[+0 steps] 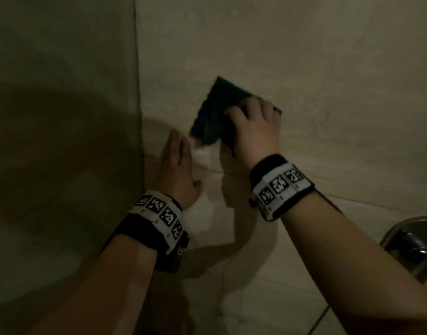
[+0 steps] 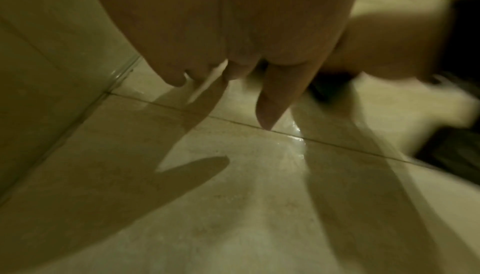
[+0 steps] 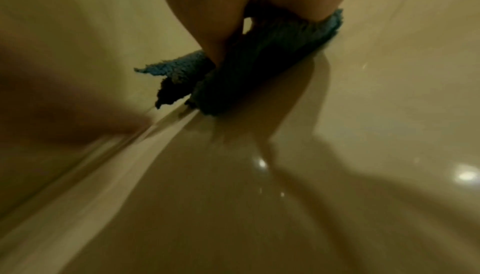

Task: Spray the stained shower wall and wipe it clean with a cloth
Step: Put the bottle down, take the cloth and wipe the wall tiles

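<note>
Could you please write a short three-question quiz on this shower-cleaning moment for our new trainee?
1. True or false: the right hand presses the blue cloth against the tiled wall.
2. Where is the left hand? A) lying flat on the wall with straight fingers, below and left of the cloth; B) holding a spray bottle; C) gripping the metal fitting.
3. Fill in: the metal fitting sits at the lower ____ edge of the head view.

Key: 1 true; 2 A; 3 right.
</note>
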